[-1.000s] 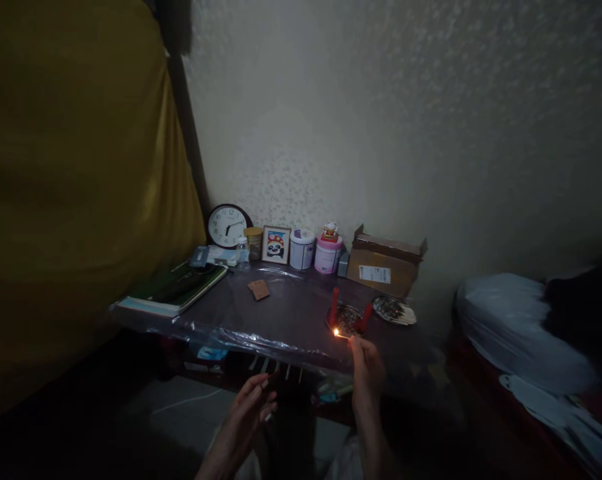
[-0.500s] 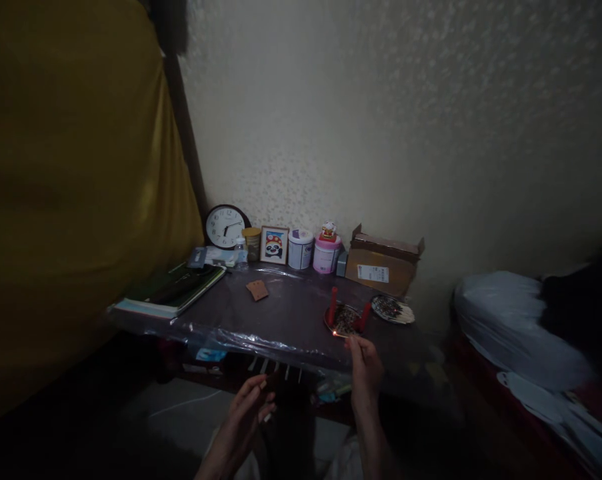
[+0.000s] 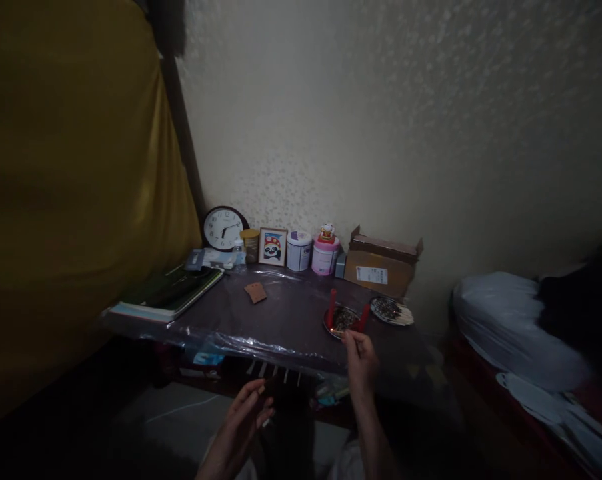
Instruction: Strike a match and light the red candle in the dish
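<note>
My right hand (image 3: 361, 360) pinches a match (image 3: 339, 332) whose tip glows orange, held over the near rim of a small plate (image 3: 329, 325). On that plate stand two red candles, a taller left candle (image 3: 333, 308) and a shorter right candle (image 3: 364, 317), with many dark bits between them. The match tip is close to the left candle's foot; whether they touch I cannot tell. Lower and to the left, my left hand (image 3: 243, 417) is closed around a small dark flat piece (image 3: 273, 385), its details lost in shadow.
Beside the candles lies a plate (image 3: 378, 313) of matches. Brown cards (image 3: 255, 292) rest mid-table on the plastic-covered tabletop (image 3: 291, 313). Along the wall stand a clock (image 3: 224, 228), a panda picture (image 3: 273, 247), two canisters (image 3: 299, 251) and a cardboard box (image 3: 381, 263). Books (image 3: 173, 293) lie left.
My right hand has moved slightly left and up, bringing the match over the plate nearer the left candle. The tip's glow looks smaller. My left hand has hardly moved.
</note>
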Tool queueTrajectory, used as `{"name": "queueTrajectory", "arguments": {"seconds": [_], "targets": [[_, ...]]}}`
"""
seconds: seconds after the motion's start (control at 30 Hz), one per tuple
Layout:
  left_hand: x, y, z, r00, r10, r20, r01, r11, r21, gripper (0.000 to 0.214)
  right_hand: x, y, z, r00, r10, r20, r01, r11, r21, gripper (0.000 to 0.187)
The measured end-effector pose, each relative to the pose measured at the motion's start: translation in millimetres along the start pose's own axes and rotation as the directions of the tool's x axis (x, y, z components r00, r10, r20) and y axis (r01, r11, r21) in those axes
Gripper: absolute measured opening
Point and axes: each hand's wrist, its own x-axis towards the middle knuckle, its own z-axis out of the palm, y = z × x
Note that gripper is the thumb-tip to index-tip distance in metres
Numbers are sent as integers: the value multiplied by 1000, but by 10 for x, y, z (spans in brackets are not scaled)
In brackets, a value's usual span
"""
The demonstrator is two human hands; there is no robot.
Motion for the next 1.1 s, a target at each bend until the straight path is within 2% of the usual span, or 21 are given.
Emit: {"name": "queueTrajectory", "arguments": {"seconds": [0.23, 0.53, 0.8, 1.1], "targets": [[21, -19, -37, 1000, -4, 31, 4, 1000, 2, 23, 113, 47, 44, 995, -102, 24, 102, 995, -2, 23], [1, 9, 0, 999, -36, 12, 36, 999, -12, 23, 326, 132, 113, 980, -199, 21, 199, 980, 9, 22], [23, 9, -45, 998, -54, 45, 55, 998, -6, 27, 576, 137, 199, 969, -247, -14, 247, 969, -12, 23], [-27, 133, 62, 997, -78, -12, 78, 997, 9, 31, 755, 80, 242, 965, -263, -16, 261, 964, -54, 24]]}}
